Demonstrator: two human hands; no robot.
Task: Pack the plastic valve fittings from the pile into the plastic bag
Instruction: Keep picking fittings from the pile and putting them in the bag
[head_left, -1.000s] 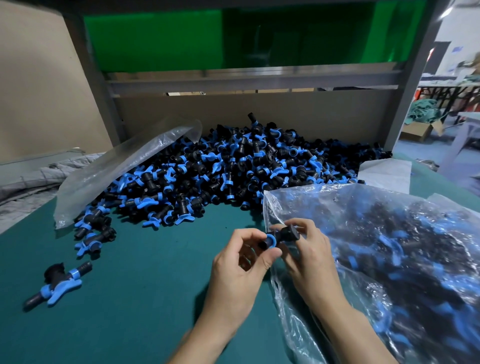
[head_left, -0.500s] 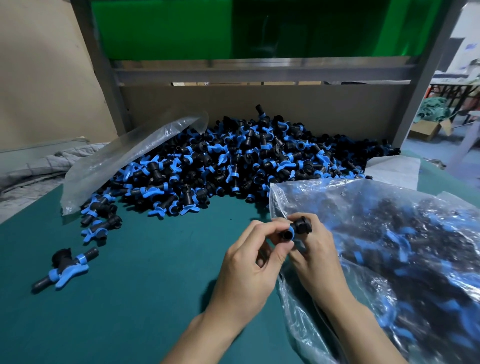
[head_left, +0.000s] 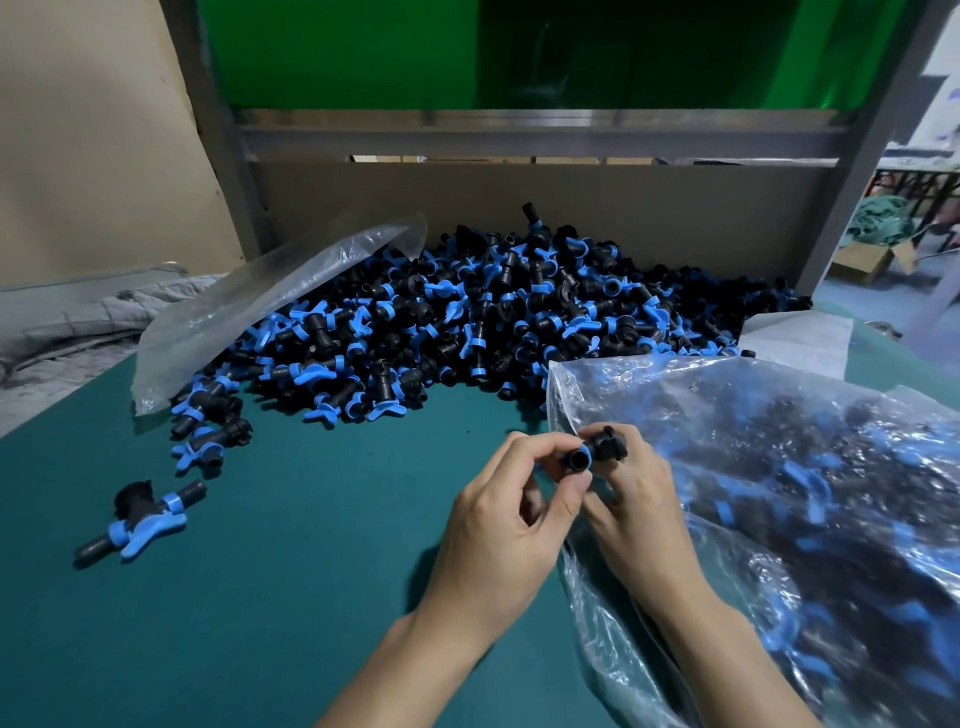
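Both hands are on one fitting (head_left: 597, 453). The left hand (head_left: 498, 525) has its fingers (head_left: 540, 448) curled in, pinching the open black end, with the thumb underneath. The right hand (head_left: 641, 501) has its fingers (head_left: 632, 442) gripping the other end from the far side. So each hand is closed round that same piece, a sliver of blue showing between them.

Just right of the fingers, and running under the right wrist, lies the bag (head_left: 810, 499), clear plastic bulging with black-and-blue fittings. Its crinkled edge stands just behind the fingers. Beyond the fingers, up against the back board (head_left: 519, 202), the pile (head_left: 493, 322) spreads wide, black bodies and blue handles all jumbled.

Far left of the fingers and further back, a flat bag (head_left: 260, 306) drapes over the pile's edge. Well left of the left hand, a lone fitting (head_left: 140, 514) lies apart on the green table (head_left: 260, 597).
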